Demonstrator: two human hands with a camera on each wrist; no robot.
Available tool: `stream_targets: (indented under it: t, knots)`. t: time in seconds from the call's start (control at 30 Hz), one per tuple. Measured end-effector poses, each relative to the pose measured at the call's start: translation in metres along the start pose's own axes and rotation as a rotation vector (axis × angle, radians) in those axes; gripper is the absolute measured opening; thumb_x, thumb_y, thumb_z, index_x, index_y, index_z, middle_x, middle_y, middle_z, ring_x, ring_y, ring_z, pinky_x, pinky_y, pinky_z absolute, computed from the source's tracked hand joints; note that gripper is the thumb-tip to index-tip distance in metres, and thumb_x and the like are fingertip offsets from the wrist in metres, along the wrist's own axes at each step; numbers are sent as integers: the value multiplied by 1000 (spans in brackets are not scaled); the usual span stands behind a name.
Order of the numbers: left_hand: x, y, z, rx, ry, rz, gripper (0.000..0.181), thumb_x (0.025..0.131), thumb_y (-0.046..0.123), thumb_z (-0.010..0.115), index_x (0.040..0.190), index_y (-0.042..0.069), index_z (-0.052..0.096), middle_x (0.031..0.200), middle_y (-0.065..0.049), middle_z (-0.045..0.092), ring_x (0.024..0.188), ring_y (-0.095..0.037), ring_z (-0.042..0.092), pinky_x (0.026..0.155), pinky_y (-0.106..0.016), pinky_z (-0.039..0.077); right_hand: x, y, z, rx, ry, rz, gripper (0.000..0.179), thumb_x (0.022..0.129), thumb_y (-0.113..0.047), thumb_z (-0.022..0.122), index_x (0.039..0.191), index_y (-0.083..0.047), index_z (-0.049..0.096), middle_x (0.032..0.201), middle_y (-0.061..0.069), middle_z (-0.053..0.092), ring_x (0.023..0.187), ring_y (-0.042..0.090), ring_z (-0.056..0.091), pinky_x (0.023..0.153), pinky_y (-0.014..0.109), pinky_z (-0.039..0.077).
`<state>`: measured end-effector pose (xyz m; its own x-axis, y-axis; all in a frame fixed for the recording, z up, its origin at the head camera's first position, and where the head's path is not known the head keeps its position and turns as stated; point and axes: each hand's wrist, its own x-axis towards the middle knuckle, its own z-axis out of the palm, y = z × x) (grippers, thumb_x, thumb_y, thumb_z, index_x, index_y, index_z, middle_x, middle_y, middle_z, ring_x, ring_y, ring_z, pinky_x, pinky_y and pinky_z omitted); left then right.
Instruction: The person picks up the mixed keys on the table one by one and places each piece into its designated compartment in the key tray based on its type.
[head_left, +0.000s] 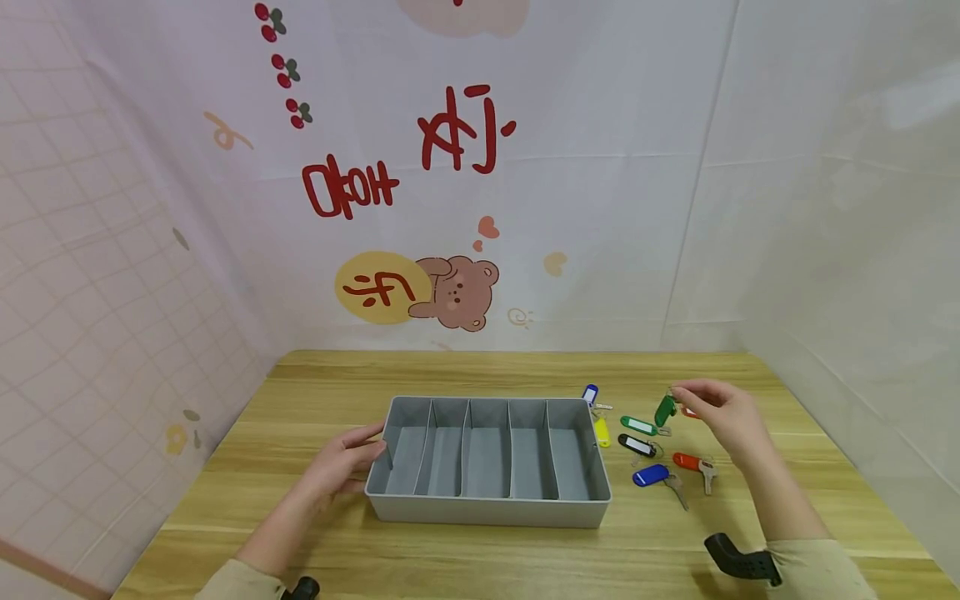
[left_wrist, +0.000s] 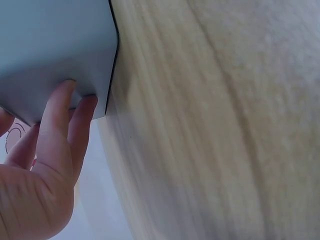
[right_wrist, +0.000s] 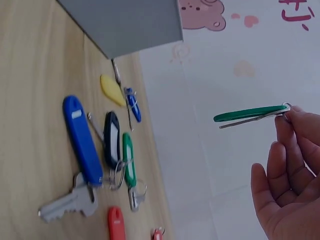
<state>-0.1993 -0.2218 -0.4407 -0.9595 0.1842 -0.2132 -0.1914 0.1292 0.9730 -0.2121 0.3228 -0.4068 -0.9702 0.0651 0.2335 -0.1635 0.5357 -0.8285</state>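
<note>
My right hand (head_left: 723, 412) pinches the metal ring of a green key tag (head_left: 664, 410) between thumb and fingertips. In the right wrist view the green tag and its key (right_wrist: 248, 120) stick out from the fingertips, raised above the table. My left hand (head_left: 341, 462) is at the left end of a grey tray (head_left: 487, 510) with five compartments in a row. Its fairly straight fingers (left_wrist: 55, 125) touch the outside of the end wall in the left wrist view.
Right of the tray lie several tagged keys: blue (head_left: 650, 475), black (head_left: 637, 445), green (head_left: 638, 426), yellow (head_left: 602, 432) and red (head_left: 686, 460). A blue tag (head_left: 590, 393) is by the tray's back right corner. A printed white curtain (head_left: 600, 208) hangs behind the wooden table (head_left: 450, 567).
</note>
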Motion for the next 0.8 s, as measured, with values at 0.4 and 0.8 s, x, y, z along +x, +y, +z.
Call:
stream_targets:
  t: [0.4,0.8]
  knots:
    - [1,-1,-1,-26,-9,-1,61,99,15,58,152,-3,32,137,-32,51,109,-39,64,79,-49,57,-2,-28,28,4,-18,-35,36,96,-34,67,113,-2,71,97,-3,71,89,5,60,76,17,48]
    - [0,-2,1,-25,3,3,65,98,17,61,152,-3,32,135,-30,53,106,-37,66,77,-47,58,-3,-58,72,170,-101,-116,23,93,-22,72,105,-2,74,97,5,72,87,17,65,74,24,53]
